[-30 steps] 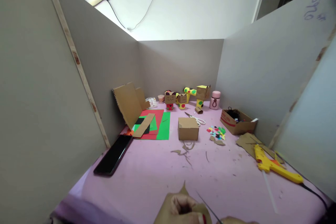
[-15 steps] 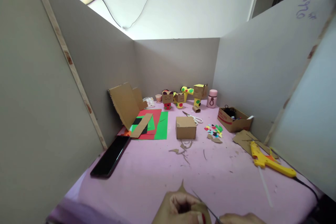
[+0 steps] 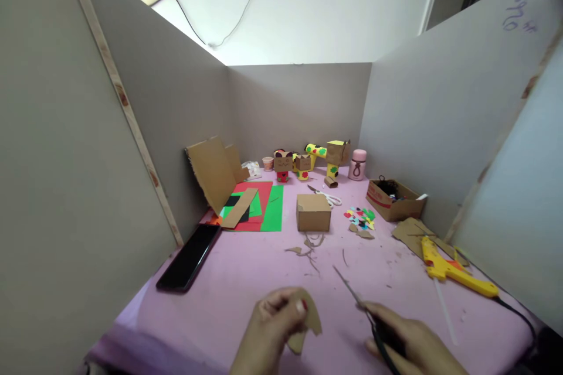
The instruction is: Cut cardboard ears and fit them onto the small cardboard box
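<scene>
Near the table's front edge my left hand [image 3: 277, 325] pinches a small curved piece of cardboard [image 3: 313, 312] between thumb and fingers. To its right, my right hand [image 3: 407, 340] is wrapped round the black handles of a pair of scissors [image 3: 352, 292]. The scissor blades point away and to the left, apart from the cardboard piece, and look closed together. Beyond the hands, several thin cardboard scraps [image 3: 310, 252] lie in front of a closed cardboard box [image 3: 313, 212].
A black phone [image 3: 189, 258] lies at left, beside coloured paper sheets [image 3: 271, 211]. White-handled scissors [image 3: 331, 196] lie behind the box. Paper cutouts [image 3: 359, 217], an open carton [image 3: 396, 206] and a yellow glue gun [image 3: 457, 274] are at right. Cardboard animal figures [image 3: 282, 163] stand at the back.
Both hands have come up and away from the body and moved apart. The scissors are now clear of the cardboard piece, which my left hand has turned. The view has shifted slightly.
</scene>
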`<state>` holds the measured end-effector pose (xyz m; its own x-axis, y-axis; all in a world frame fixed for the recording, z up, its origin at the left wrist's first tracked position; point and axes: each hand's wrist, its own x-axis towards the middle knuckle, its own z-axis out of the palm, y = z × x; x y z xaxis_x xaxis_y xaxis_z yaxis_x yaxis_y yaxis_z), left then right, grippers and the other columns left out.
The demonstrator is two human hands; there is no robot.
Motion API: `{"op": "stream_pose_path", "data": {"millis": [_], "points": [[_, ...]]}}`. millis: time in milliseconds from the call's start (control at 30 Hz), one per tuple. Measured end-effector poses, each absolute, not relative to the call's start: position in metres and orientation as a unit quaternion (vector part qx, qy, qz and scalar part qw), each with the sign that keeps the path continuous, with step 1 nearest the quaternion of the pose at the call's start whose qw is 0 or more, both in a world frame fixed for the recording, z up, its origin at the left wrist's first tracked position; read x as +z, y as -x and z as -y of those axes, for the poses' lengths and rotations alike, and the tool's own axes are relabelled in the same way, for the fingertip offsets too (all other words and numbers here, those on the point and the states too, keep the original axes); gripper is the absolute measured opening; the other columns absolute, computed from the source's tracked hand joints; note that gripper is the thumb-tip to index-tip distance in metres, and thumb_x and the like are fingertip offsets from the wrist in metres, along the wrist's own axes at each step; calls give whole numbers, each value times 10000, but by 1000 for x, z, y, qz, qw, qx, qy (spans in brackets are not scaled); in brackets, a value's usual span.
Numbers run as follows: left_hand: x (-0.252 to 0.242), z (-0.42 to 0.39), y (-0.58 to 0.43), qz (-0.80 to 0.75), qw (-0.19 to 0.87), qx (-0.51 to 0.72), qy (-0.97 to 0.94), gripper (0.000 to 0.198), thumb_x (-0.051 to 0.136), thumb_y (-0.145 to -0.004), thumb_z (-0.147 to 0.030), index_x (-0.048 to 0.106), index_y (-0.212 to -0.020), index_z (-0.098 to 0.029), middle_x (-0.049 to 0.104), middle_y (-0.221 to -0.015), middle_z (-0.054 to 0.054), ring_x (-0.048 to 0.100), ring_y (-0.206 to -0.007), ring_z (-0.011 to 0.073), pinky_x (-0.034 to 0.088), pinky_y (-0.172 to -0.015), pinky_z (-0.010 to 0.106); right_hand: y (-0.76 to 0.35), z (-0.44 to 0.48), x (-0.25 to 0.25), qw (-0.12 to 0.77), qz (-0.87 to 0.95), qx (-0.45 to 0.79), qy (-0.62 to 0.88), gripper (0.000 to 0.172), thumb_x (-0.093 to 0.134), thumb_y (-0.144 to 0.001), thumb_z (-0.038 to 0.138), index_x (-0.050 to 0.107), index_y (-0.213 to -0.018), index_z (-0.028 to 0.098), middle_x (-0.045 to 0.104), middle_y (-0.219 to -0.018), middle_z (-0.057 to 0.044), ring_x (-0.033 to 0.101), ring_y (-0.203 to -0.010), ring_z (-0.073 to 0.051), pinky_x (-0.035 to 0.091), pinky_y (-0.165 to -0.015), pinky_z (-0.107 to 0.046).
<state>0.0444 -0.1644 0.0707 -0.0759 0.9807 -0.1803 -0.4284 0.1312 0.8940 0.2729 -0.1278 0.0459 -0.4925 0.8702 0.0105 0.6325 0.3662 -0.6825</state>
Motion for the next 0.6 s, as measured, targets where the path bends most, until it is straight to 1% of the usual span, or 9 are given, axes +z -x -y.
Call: {"op": "stream_pose_path", "data": {"millis": [33,67,167,233,333,433,500,600], "points": [[73,163,-40,-448,589,619,-265,198,779,-552,-294,694,-654,-147,647,-557,-10,555,-524,101,425,-519,190,-273,121,40,180,815,241,495,399,474,-803,293,573,-1179,204,703,-944,-77,652,-828,-247,482,-726,-306],[74,162,-36,-448,577,646,-223,180,788,-546,-259,696,-658,-153,656,-578,-18,561,-526,88,442,-532,177,-272,114,34,168,819,188,516,426,452,-792,244,557,-1202,205,703,-996,-88,659,-855,-267,495,-723,-333],[73,159,-26,-448,561,680,-148,199,814,-510,-192,703,-668,-147,663,-590,-28,557,-490,56,464,-526,148,-270,94,18,145,828,120,529,493,412,-779,176,496,-1264,161,682,-1070,-107,654,-910,-269,507,-747,-360],[67,157,-22,-455,559,681,-130,221,825,-487,-181,704,-668,-140,663,-576,-28,556,-468,50,471,-510,141,-268,85,14,140,828,95,534,481,403,-788,171,497,-1258,139,672,-1082,-122,643,-936,-263,505,-768,-364],[53,152,-17,-469,546,686,-107,245,839,-450,-175,702,-649,-138,666,-562,-27,560,-453,52,479,-491,138,-262,81,13,154,826,49,540,388,390,-820,188,580,-1158,165,648,-1109,-125,622,-976,-250,516,-758,-346],[39,146,-11,-477,528,696,-97,242,836,-452,-177,702,-649,-137,666,-545,-25,561,-438,57,478,-469,135,-251,82,14,161,832,3,532,341,383,-854,220,603,-1113,197,625,-1121,-119,610,-984,-241,535,-723,-325],[32,142,-6,-485,525,694,-91,231,828,-456,-145,699,-647,-135,667,-551,-23,570,-438,64,485,-464,137,-243,82,15,145,837,-14,528,303,405,-850,208,628,-1055,206,639,-1069,-113,615,-952,-246,540,-690,-322],[26,137,1,-490,526,690,-84,226,814,-465,-88,698,-653,-135,666,-551,-26,577,-433,64,492,-466,132,-230,79,14,127,831,-18,542,264,411,-836,153,668,-877,199,656,-968,-110,617,-905,-258,527,-667,-327]]}}
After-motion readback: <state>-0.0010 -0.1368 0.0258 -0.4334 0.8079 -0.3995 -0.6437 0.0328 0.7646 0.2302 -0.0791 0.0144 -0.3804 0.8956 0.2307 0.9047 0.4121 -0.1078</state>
